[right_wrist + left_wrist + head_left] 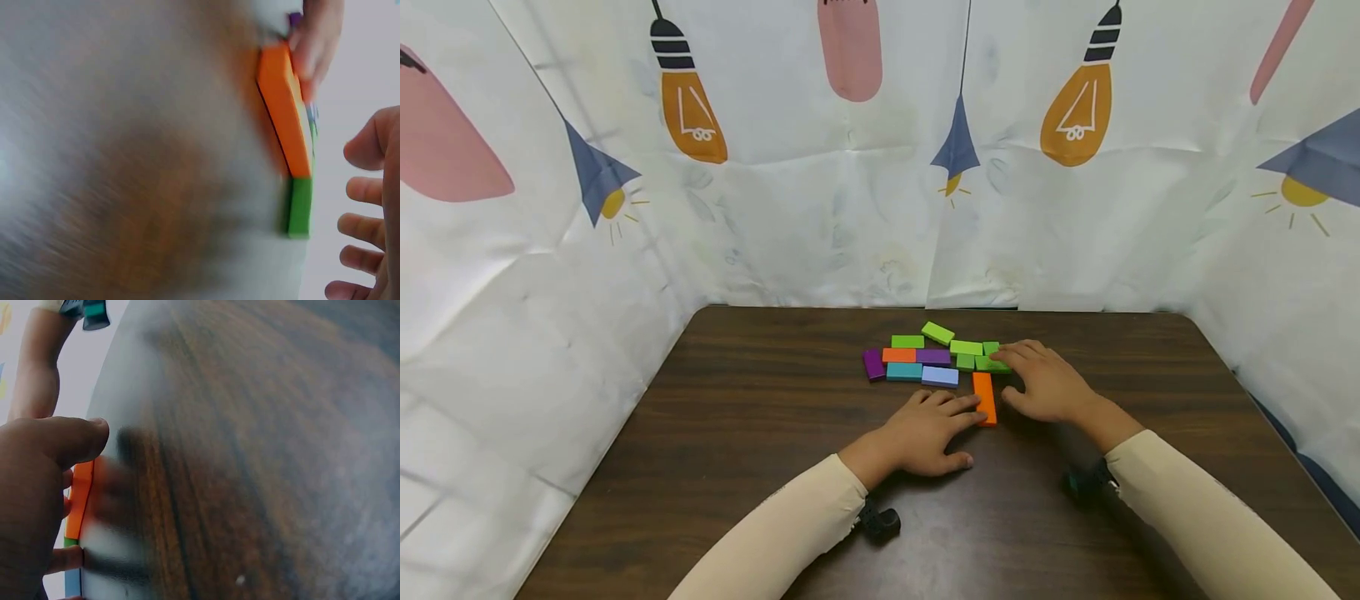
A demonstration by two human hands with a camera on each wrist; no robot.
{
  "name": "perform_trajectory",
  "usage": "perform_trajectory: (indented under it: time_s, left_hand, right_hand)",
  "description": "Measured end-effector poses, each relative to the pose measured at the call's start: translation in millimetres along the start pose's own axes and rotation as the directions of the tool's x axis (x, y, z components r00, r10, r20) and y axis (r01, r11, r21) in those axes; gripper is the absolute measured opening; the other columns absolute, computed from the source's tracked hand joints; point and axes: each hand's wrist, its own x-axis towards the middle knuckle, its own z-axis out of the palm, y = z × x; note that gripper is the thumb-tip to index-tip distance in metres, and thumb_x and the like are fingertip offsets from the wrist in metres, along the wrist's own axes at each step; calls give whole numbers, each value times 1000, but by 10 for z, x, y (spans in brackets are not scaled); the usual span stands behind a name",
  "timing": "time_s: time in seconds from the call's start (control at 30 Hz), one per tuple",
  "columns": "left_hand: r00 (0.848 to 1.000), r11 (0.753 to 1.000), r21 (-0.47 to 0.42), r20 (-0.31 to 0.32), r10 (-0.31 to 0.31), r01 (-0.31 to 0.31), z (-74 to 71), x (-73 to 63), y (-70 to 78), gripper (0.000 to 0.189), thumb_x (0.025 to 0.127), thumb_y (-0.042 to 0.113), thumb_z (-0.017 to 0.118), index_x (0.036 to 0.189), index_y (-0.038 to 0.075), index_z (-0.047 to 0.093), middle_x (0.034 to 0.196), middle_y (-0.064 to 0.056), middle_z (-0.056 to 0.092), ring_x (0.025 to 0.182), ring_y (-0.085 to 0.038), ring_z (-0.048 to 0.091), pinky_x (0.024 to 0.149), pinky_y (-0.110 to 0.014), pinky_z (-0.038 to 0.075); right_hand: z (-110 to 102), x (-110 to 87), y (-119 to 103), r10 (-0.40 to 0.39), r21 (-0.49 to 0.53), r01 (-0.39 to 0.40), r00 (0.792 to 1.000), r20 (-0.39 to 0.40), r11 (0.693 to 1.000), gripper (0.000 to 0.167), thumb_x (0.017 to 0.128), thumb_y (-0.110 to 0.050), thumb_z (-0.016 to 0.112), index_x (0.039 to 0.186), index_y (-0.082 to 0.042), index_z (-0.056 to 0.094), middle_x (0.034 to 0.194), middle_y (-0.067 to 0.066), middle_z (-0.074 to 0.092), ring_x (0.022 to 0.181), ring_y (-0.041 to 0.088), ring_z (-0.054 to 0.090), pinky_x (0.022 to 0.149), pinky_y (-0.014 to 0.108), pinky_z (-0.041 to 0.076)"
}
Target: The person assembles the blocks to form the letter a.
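Flat coloured blocks lie together on the table. My left hand (923,433) rests its fingertips on the near part of an orange block (984,392), its thumb spread away. In the right wrist view, left fingers touch the side of that orange block (282,94), whose end meets a green block (300,209). My right hand (1043,385) hangs over the right end of the group, fingers spread, fingertips overlapping a green block (988,364) in the head view. Nothing lies between its thumb and fingers (362,231) in the right wrist view.
Left of the orange block sit a light blue block (940,377), a teal block (904,372), an orange-red block (899,355) and purple ones. A lime block (938,333) lies askew at the back. Patterned cloth (850,225) hangs behind the dark wooden table (760,400).
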Motion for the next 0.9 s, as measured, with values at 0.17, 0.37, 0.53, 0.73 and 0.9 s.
perform_trajectory:
  time_s: [0.17, 0.37, 0.53, 0.73, 0.9]
  left_hand:
    - [1000, 1000, -1, 10, -6, 6, -13, -7, -5, 70, 99, 63, 52, 160, 33, 36, 167, 9, 25, 148, -23, 32, 118, -51, 27]
    - [1000, 1000, 4, 15, -10, 10, -23, 1, 1, 70, 99, 61, 54, 160, 33, 36, 167, 10, 25, 147, -23, 34, 118, -49, 28]
    - [1000, 1000, 2, 19, -17, 17, -18, 19, 14, 71, 98, 62, 55, 160, 34, 36, 167, 10, 25, 147, -22, 33, 118, -48, 28]
    - [999, 1000, 3, 29, -25, 25, -24, 20, 11, 72, 98, 62, 55, 161, 34, 35, 167, 11, 23, 147, -22, 33, 117, -48, 29]
    - [999, 1000, -8, 36, -28, 28, -42, 27, 7, 72, 97, 62, 57, 160, 34, 36, 167, 11, 24, 147, -23, 33, 115, -49, 31]
  right_hand:
    - [-17, 161, 148, 64, -12, -63, 997, 49, 998, 54, 97, -24, 58, 149, -9, 53, 151, 20, 48, 139, 43, 39, 111, 66, 31]
    - [5, 271, 237, 83, -7, -83, 991, 109, 997, 49, 99, -20, 52, 147, -9, 56, 151, 22, 48, 139, 45, 38, 112, 65, 30]
    - [-23, 291, 309, 97, 1, -98, 989, 110, 995, 48, 99, -16, 49, 145, -7, 58, 150, 23, 49, 138, 46, 39, 111, 65, 32]
    - [-63, 265, 427, 130, 0, -131, 986, 108, 991, 46, 98, -13, 51, 143, -6, 59, 149, 21, 51, 138, 46, 40, 110, 64, 33]
    - [-84, 219, 533, 152, 1, -153, 984, 91, 988, 43, 98, -13, 57, 140, -5, 61, 146, 21, 53, 136, 46, 42, 108, 64, 35]
